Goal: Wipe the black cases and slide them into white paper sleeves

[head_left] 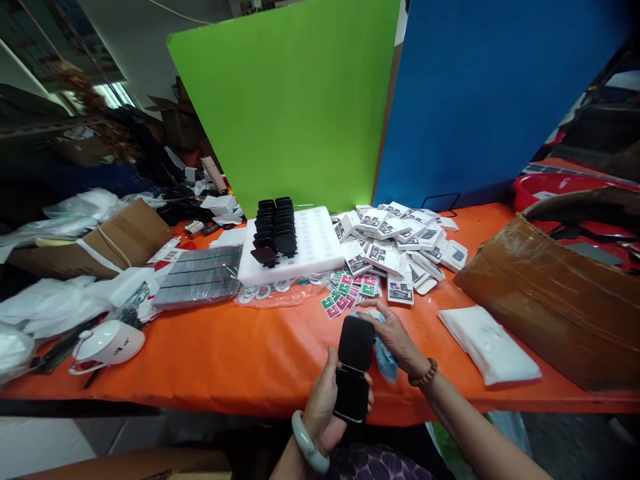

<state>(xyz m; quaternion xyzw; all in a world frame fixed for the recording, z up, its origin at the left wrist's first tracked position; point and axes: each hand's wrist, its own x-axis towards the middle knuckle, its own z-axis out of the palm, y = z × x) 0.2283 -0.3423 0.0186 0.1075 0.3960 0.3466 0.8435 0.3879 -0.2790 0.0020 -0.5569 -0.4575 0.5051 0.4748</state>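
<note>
At the left of the frame, a cardboard box (pixel 135 233) and crumpled plastic bags (pixel 55 300) lie on the orange-covered bench (pixel 200 360); a white lidded mug (pixel 113 343) sits at the lower left, near the front edge. Next comes a grey plastic-wrapped stack (pixel 200 277), then a white foam block (pixel 317 243) with two rows of black pieces (pixel 275 230) standing on its left part, a green panel (pixel 300 100) rising behind. At the lower centre, the left hand (pixel 325 400), a pale bangle (pixel 309 443) at its wrist, is clamped around the lower half of a black folding case (pixel 355 367), which is spread open with one half above the other. Pink and green cards (pixel 345 293) lie beyond the case, beside a heap of small white boxes (pixel 395 240). Right of the case, the right hand (pixel 393 333), with a beaded bracelet (pixel 424 373), has its grip closed on a blue cloth (pixel 385 360), fingers near the case's top edge. Farther right are a blue panel (pixel 480 93) behind, a white packet (pixel 493 343) on the bench and a large brown carton (pixel 555 300).
</note>
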